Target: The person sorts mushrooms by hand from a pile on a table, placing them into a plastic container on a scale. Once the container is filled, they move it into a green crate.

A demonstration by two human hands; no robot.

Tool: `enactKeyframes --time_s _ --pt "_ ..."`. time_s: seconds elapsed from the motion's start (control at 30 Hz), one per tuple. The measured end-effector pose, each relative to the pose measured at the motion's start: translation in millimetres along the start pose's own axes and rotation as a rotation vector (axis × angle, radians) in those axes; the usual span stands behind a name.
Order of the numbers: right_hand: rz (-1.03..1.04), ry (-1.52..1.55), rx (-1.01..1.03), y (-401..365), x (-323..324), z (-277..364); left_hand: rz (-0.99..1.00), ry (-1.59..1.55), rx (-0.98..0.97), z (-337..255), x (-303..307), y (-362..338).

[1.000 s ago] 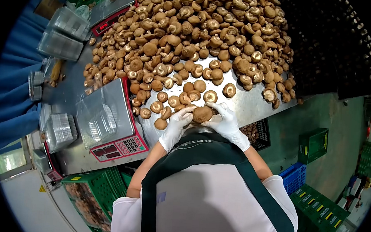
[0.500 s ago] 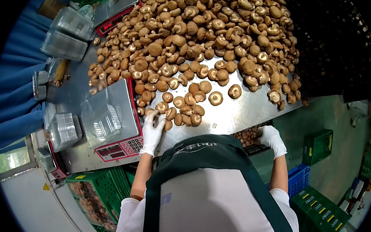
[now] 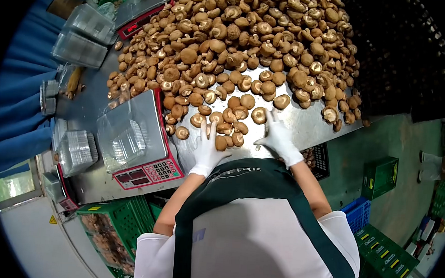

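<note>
My left hand [image 3: 209, 151], in a white glove, reaches over the near side of a small cluster of brown shiitake mushrooms [image 3: 226, 128]. Its fingers are apart, with the fingertips right at the caps. On the other side of that cluster, my gloved right hand [image 3: 279, 138] lies low over the metal table [image 3: 305, 124] with thumb and fingers spread. A single shiitake [image 3: 258, 115], stem side up, is close to its fingertips. Behind both hands rises a large heap of shiitake mushrooms [image 3: 239, 33].
A red-edged scale [image 3: 149, 173] stands left of my hands, bearing a clear plastic tray [image 3: 130, 141]. More clear trays [image 3: 79, 155] are stacked farther left. A black crate [image 3: 321, 160] sits below the table's right edge. Green crates [image 3: 380, 178] stand on the floor.
My right hand has come up from the black crate and moved left onto the table, fingers spread. My left hand has shifted right, from beside the scale to the mushroom cluster.
</note>
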State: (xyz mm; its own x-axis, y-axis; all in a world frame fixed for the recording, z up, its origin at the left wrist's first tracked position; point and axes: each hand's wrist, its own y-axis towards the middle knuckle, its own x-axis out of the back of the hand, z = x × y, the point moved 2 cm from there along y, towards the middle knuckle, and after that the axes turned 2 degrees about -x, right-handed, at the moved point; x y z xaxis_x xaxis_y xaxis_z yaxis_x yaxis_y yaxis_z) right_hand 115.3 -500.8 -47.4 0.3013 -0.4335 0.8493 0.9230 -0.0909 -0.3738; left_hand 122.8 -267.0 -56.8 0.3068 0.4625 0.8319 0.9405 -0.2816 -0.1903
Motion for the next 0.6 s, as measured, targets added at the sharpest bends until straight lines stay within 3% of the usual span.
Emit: enactKeyframes --time_s 0.1,0.23,0.4,0.6 --pt "-0.046 0.005 0.048 15.9 -17.3 23.5 -0.101 0.018 -0.13 7.6 -14.9 25.8" --pt "-0.033 0.084 0.095 34.1 -10.5 29.0 0.105 -0.126 -0.115 10.8 -8.1 54.5" --pt "-0.021 0.178 0.215 57.0 -12.0 26.8 0.205 -0.169 -0.151 6.7 1.0 79.9" --pt "-0.05 0.468 0.333 54.9 -9.6 20.6 0.167 -0.378 -0.27 7.9 0.4 87.7"
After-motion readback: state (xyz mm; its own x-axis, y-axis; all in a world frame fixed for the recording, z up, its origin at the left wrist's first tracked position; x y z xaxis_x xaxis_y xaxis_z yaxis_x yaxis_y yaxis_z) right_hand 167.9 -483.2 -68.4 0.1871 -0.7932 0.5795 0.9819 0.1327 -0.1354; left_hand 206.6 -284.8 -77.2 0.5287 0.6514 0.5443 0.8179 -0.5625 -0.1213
